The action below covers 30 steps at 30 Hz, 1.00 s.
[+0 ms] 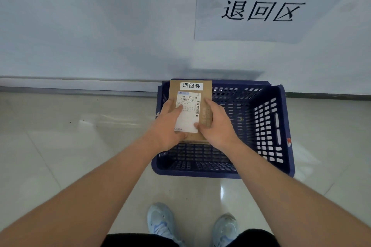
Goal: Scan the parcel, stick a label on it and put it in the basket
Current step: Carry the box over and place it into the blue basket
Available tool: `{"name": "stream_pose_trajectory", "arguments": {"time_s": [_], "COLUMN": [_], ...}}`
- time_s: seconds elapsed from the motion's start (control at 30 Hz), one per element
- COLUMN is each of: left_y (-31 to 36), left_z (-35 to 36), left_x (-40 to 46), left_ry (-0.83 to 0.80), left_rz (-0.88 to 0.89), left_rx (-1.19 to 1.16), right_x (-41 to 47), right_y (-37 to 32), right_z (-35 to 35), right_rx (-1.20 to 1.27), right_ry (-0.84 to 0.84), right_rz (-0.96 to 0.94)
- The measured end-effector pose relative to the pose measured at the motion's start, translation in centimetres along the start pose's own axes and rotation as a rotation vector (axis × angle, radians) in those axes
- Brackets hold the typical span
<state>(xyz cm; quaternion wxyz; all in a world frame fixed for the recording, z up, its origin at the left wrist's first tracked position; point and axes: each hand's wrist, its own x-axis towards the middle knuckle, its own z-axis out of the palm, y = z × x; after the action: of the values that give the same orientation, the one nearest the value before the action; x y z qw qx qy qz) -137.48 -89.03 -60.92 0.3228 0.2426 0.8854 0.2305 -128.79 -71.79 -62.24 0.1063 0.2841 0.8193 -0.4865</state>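
A flat brown cardboard parcel (204, 88) is held over the left part of a dark blue perforated plastic basket (265, 126) that stands on the floor. The parcel carries a white shipping label with barcodes (188, 114) and, above it, a small white sticker with black characters (191, 86). My left hand (166, 126) grips the parcel's left edge, thumb on the shipping label. My right hand (217, 124) grips its right edge. The basket's inside looks empty where I can see it.
The basket stands against a pale wall with a skirting strip (80, 86). A white paper sign with large black characters (263, 11) hangs on the wall above it. Glossy tiled floor surrounds the basket. My two light blue shoes (160, 222) are below.
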Motion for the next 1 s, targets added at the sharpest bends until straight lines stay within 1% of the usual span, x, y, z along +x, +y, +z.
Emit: {"name": "stream_pose_trajectory", "arguments": {"time_s": [0.17,0.37,0.67,0.87,1.0], "left_y": [-3.1,-5.4,-8.4,-8.8,-9.0], "left_z": [4.2,7.9,10.8,12.3,13.4], "left_x": [2.5,5.4,8.6,9.7,10.1], "left_ry": [-0.021,-0.051,-0.051,-0.081,-0.081], "left_rz": [-0.006,-0.03,-0.068,-0.099,-0.088], "left_rx": [0.047,0.032,0.051,0.093,0.124], "right_x": [2.6,5.9,9.2,10.1,10.2], "right_y": [4.0,7.3,10.2,11.5,12.6], "right_z": [2.2,4.2,7.1,8.0,8.4], "right_rx": [-0.034,-0.09,-0.106,-0.135,-0.145], "right_ry": [-0.021,-0.065,-0.135,-0.131,-0.126], "right_rz": [0.017,0.026,0.009,-0.005,0.003]}}
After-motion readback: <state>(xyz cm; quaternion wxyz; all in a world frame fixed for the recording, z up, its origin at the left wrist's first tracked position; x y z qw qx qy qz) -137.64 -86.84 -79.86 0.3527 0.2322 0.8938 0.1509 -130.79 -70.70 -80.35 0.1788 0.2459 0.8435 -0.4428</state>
